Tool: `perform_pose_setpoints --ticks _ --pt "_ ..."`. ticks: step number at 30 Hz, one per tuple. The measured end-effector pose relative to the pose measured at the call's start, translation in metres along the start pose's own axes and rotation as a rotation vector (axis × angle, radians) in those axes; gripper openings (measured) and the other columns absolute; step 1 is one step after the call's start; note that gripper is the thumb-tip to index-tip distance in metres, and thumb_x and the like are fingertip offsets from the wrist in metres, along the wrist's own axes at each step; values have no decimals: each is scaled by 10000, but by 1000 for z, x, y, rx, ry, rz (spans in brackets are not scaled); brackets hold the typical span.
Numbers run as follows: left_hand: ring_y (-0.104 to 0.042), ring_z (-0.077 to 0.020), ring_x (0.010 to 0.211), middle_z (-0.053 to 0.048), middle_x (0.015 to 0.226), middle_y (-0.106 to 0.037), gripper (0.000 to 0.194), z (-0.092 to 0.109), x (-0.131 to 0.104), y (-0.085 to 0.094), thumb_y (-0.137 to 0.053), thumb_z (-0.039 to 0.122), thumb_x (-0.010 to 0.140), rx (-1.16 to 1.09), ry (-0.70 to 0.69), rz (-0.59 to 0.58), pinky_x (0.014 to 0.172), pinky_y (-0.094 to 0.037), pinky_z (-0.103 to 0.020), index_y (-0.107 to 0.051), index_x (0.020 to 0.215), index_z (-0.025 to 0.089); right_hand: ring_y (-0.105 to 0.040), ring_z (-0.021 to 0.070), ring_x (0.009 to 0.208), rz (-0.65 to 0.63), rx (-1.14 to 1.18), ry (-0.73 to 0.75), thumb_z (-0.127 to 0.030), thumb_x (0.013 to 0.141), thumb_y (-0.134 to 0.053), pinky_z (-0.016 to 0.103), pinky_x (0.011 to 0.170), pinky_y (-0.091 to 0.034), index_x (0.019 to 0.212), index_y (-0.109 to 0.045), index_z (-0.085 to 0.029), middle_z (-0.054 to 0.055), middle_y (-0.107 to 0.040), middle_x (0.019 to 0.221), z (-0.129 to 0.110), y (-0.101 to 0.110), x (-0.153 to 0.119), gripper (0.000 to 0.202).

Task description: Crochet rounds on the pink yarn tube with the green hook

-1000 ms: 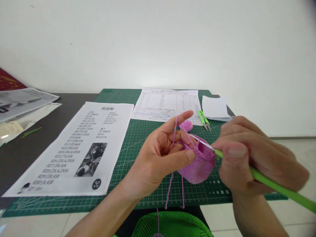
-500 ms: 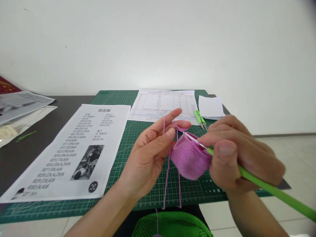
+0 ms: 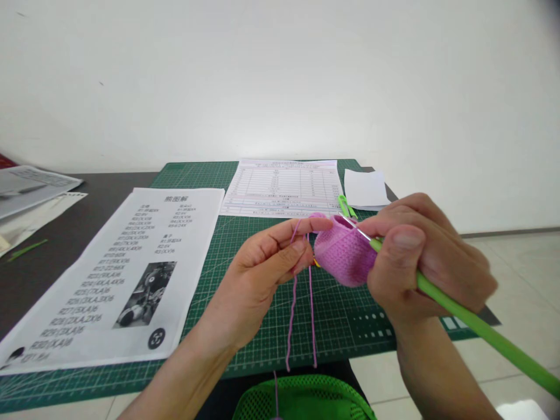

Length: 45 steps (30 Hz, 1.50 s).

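My right hand (image 3: 431,256) grips a crochet hook (image 3: 472,326) with a thick green handle. Its metal tip lies over the opening at the top of a pink-purple crocheted piece (image 3: 345,256), cup-shaped and tilted. Around the fingers of my left hand (image 3: 262,268) runs pink yarn (image 3: 292,315), pinched under the thumb, while the index finger reaches to the piece's left rim. Two strands hang down below that hand. A small yellow bit (image 3: 316,262), perhaps a stitch marker, shows at the left of the piece.
A printed pattern sheet (image 3: 144,233) lies left on the green cutting mat (image 3: 245,332). Behind the hands are a table sheet (image 3: 280,186), green thread snips (image 3: 345,207) and white paper slips (image 3: 365,188). A green mesh basket (image 3: 301,382) with yarn sits below the mat's front edge.
My left index finger has come down from a raised pose onto the piece's rim. The crocheted piece has risen slightly and turned, its opening now narrower in view. The camera view has shifted slightly.
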State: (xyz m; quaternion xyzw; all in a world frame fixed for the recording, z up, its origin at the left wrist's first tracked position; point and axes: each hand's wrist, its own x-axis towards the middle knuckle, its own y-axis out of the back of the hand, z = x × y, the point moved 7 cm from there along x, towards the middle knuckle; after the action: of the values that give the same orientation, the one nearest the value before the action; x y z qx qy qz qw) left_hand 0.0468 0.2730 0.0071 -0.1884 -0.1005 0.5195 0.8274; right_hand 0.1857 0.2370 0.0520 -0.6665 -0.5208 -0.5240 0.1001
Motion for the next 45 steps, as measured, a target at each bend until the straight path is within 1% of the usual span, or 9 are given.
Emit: perform_pose_setpoints --ticks 9,13,20,24,27,30,36,41,45 --pt "-385 -130 625 38 687 -482 290 6 -6 -4 -549 364 964 364 -200 17 554 -330 -251 -691 1205 288 -418 62 490 -31 257 -208 -258 966 -515 239 470 -333 600 -559 -160 -32 -481 560 5 -4 12 382" --pt "-429 -137 646 24 739 -555 210 2 -6 -10 -551 351 962 526 -217 -55 572 -332 -278 -714 1057 259 -362 46 470 -131 272 -222 -232 949 -527 212 440 -284 568 -503 -157 -54 -395 527 1 -13 14 389" --pt "-337 -140 584 47 637 -406 266 0 -4 -14 -529 293 964 694 -252 -123 535 -257 -300 -539 711 210 -346 46 478 -137 333 -270 -223 943 -529 201 437 -270 569 -490 -159 -62 -376 513 6 -15 14 382" --pt "-356 -140 591 50 638 -398 307 7 -2 -15 -473 288 984 685 -312 -113 541 -300 -288 -479 685 219 -349 50 499 -350 619 -493 -329 868 -665 195 430 -246 609 -535 -166 -72 -418 525 20 -29 5 333" --pt "-339 -122 565 63 618 -381 331 14 -3 -12 -460 260 990 702 -361 -70 512 -280 -278 -458 662 212 -465 78 639 -536 778 -581 -310 771 -775 207 556 -357 705 -633 -166 -44 -541 646 22 -37 -1 213" --pt "-344 -113 562 65 613 -389 340 17 -4 -10 -457 242 993 741 -396 -50 509 -274 -281 -478 656 200 -508 108 742 -572 830 -571 -273 825 -721 261 685 -400 720 -658 -160 -12 -582 737 24 -36 -2 167" --pt "-345 -104 558 69 615 -373 340 19 -6 -10 -468 223 989 781 -466 -41 502 -269 -276 -479 650 192 -434 106 667 -575 990 -592 -295 795 -740 279 637 -353 601 -593 -170 -41 -486 642 25 -37 -1 274" --pt "-448 -106 530 62 628 -471 316 18 -9 -4 -506 302 984 785 -499 -18 500 -387 -248 -555 699 175 -420 110 664 -597 1094 -594 -318 739 -786 268 606 -343 609 -576 -176 -43 -471 652 27 -42 -3 285" --pt "-656 -163 725 -41 948 -687 203 15 -10 2 -571 327 956 783 -481 -5 641 -565 -337 -649 1034 156 -408 111 674 -624 1126 -559 -305 674 -831 264 628 -356 643 -584 -182 -49 -457 662 29 -46 -6 277"
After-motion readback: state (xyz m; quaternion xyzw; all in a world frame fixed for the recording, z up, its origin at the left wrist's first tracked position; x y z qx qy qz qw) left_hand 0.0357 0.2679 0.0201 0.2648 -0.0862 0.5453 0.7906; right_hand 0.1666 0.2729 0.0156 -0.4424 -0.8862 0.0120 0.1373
